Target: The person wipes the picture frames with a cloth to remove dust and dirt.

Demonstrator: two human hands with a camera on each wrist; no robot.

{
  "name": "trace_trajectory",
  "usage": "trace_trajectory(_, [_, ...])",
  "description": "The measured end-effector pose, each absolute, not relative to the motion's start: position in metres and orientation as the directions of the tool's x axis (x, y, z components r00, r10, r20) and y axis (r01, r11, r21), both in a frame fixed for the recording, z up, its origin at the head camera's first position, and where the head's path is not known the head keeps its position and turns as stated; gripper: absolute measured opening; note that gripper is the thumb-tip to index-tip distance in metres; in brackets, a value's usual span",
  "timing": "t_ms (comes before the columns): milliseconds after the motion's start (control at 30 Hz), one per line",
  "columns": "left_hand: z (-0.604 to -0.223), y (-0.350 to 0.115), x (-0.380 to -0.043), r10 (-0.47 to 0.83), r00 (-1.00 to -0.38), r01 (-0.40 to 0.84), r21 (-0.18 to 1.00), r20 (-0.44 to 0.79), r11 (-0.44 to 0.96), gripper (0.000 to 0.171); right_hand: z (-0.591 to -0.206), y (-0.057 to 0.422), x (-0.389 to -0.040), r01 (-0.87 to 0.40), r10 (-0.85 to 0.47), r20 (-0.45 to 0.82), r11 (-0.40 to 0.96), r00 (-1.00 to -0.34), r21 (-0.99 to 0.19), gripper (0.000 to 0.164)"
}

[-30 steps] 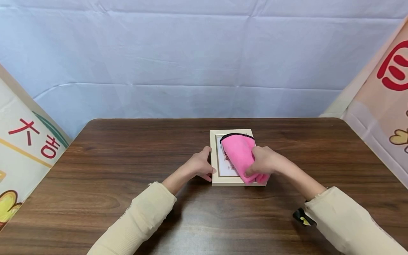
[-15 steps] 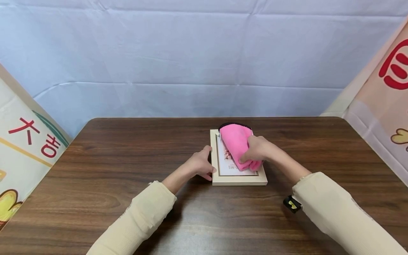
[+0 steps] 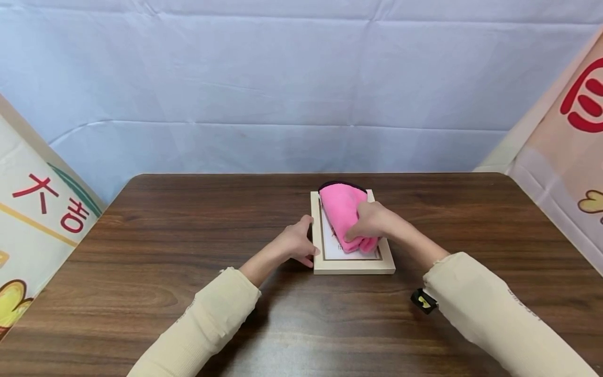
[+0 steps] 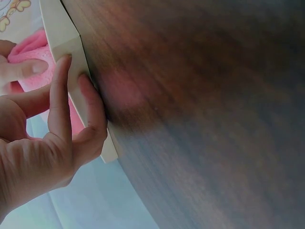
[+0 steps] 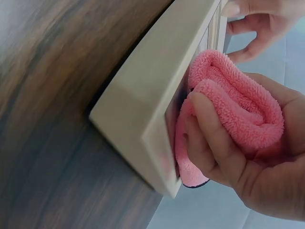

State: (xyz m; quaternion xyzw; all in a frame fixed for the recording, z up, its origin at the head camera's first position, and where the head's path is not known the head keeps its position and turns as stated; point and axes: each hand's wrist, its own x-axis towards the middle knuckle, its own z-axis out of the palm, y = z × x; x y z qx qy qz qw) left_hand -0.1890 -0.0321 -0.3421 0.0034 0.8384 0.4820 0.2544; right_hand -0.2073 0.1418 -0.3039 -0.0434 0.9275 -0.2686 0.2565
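Note:
A cream picture frame point(image 3: 353, 267) lies flat on the brown table in the head view, with part of its white printed picture point(image 3: 332, 246) showing. My left hand point(image 3: 296, 242) holds the frame's left edge, its fingertips against the side of the frame in the left wrist view. A folded pink cloth point(image 3: 338, 207) with a dark edge covers much of the picture. My right hand point(image 3: 373, 222) grips this cloth over the frame; in the right wrist view, curled fingers point(image 5: 214, 136) pinch its fluffy folds. The cloth hides the picture's upper and right parts.
The wood-grain table point(image 3: 198, 209) extends around the frame. Behind it hangs a pale cloth backdrop point(image 3: 264, 89), with printed panels at the left and right. A small black device point(image 3: 424, 301) shows at the right sleeve.
My right hand has moved the pink cloth toward the frame's far side, then slightly left. More of the frame's near border now shows. My left hand stays at the left edge.

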Motion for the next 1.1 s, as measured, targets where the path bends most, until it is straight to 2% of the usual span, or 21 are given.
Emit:
trace_trajectory(300, [-0.343, -0.032, -0.188, 0.257, -0.872, -0.237, 0.819, -0.416, 0.523, 0.072, -0.302, 0.13, -0.197, 0.019, -0.241, -0.438, 0.859, -0.866, -0.511, 0.021])
trace_trajectory(600, [-0.343, -0.033, -0.189, 0.257, -0.875, -0.231, 0.82, -0.411, 0.524, 0.071, -0.299, 0.13, -0.182, 0.044, -0.242, -0.451, 0.843, -0.859, -0.536, 0.015])
trace_trajectory(1100, [-0.34, -0.033, -0.187, 0.249, -0.878, -0.227, 0.815, -0.408, 0.534, 0.07, -0.299, 0.13, -0.15, 0.085, -0.214, -0.447, 0.824, -0.869, -0.56, 0.017])
